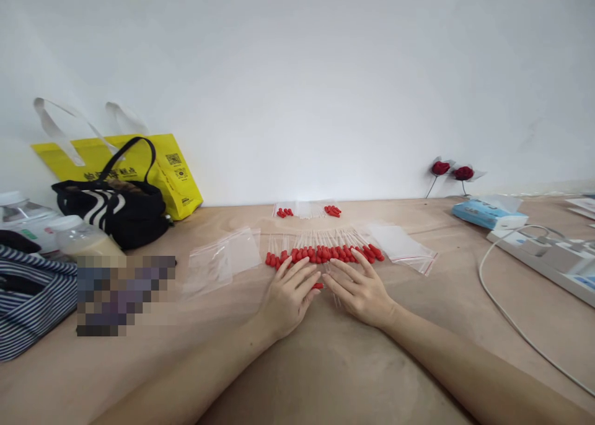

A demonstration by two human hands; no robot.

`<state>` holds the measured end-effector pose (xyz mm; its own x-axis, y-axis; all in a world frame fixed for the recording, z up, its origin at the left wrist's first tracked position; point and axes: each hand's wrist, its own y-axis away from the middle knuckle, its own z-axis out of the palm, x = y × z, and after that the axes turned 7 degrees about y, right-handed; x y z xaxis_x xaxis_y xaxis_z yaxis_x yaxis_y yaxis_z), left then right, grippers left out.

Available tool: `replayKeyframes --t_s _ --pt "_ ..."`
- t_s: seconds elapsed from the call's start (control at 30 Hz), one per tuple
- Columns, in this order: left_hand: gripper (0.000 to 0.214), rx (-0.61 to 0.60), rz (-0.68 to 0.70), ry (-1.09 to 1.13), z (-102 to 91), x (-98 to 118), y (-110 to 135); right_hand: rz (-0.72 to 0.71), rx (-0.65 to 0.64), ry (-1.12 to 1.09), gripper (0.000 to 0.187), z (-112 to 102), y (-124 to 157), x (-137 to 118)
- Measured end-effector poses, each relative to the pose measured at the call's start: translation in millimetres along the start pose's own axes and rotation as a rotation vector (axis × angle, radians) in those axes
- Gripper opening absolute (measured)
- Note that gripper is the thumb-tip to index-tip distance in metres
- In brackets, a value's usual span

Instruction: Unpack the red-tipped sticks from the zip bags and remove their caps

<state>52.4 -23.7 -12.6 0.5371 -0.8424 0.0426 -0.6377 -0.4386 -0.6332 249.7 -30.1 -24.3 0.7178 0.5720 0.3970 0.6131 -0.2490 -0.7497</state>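
A row of droppers [323, 252] with red bulbs and thin clear stems lies across the middle of the table, stems toward the wall. At the row's near left edge is my left hand [290, 293], its fingers stretched forward over the bulbs. One red bulb [318, 285] shows between my two hands. My right hand [365, 292] lies opposite, fingers extended and slightly spread, its fingertips touching or just above the row. Thin clear stems [336, 300] show under its palm side; whether the fingers press on them is hidden.
Clear zip bags lie left [223, 258] and right [402, 248] of the row. More droppers rest on a bag [307, 209] by the wall. Left stand a yellow bag [183, 183], black bag [134, 214] and bottle [90, 239]. Right are tissues [488, 213], a power strip [553, 261] and cable [499, 307].
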Motion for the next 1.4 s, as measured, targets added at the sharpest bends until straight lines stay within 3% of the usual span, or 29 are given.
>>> replayKeyframes --t_s 0.33,0.77,1.2,1.3,1.4 --pt "0.025 0.036 0.038 -0.059 -3.6 5 1 -0.034 0.025 -0.075 0.022 -1 2 -1" --pt "0.027 -0.052 0.022 -0.072 -6.0 6 3 -0.019 0.007 -0.119 0.024 -3 2 -2" --pt "0.028 -0.012 0.019 -0.080 -6.8 5 11 0.001 0.012 -0.169 0.023 -1 8 -4" --pt "0.028 0.003 -0.032 -0.091 -14.8 0 14 0.077 0.011 -0.146 0.025 -4 12 4" --pt "0.023 0.063 -0.144 -0.083 -23.6 -8 16 0.245 -0.057 -0.096 0.020 -5 14 11"
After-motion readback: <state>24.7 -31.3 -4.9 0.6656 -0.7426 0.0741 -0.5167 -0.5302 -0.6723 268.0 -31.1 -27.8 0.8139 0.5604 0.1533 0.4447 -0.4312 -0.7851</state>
